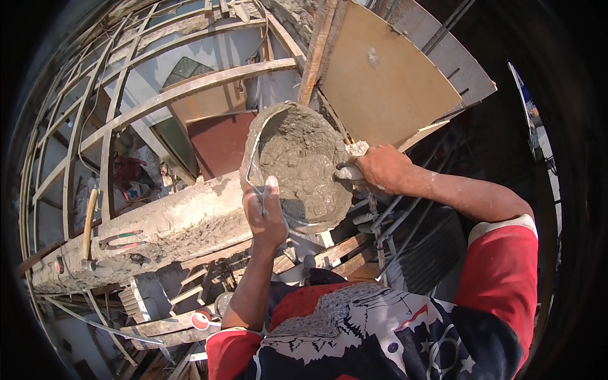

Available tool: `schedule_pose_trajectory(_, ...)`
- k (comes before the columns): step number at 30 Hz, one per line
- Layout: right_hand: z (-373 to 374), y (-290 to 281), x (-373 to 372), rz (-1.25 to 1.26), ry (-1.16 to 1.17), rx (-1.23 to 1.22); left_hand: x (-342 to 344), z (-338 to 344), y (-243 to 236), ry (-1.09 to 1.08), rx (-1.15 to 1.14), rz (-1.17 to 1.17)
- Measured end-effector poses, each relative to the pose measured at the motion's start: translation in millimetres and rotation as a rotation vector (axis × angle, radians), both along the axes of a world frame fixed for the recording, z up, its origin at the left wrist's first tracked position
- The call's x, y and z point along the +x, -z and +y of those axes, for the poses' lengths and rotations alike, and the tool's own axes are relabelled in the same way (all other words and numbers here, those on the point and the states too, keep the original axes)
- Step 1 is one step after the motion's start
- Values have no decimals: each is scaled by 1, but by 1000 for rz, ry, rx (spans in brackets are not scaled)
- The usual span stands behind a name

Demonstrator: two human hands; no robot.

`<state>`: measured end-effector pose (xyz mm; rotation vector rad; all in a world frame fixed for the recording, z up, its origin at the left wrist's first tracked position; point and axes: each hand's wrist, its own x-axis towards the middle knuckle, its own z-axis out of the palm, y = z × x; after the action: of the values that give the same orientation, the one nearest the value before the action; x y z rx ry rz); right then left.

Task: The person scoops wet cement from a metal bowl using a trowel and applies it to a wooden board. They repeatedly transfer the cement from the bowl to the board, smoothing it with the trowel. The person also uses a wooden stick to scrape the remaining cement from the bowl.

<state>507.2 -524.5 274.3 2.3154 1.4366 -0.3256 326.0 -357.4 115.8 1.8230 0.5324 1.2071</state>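
Observation:
A round bucket (256,152) of wet grey mortar (304,166) stands tilted in front of me, its mouth facing me and its rim crusted. My left hand (263,212) grips the near left side of the rim, thumb lying over the edge. At the right side of the rim my right hand (385,170) is closed. A pale, crusted lump (358,149) shows beside its knuckles, and a grey-coated part juts toward the mortar. What the right fingers hold is mostly hidden.
A rough concrete beam (196,212) runs to the left, bearing a wooden-handled hammer (89,225) and red-and-green-handled pliers (123,239). Beyond it spreads a wooden lattice frame (190,90) over a drop. Tan board (386,76) leans behind. Timber pieces and a red-and-white cup (201,319) lie below.

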Motion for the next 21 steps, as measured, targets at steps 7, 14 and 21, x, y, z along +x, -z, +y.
schedule_pose_trajectory(7,-29,15,-5,335,78,130,-13,11,12,126,186,141)
schedule_pose_trajectory(14,-33,5,-1,559,242,114,-8,7,-26,255,-184,56)
schedule_pose_trajectory(21,-41,-6,3,635,350,166,-23,19,17,223,-156,292)
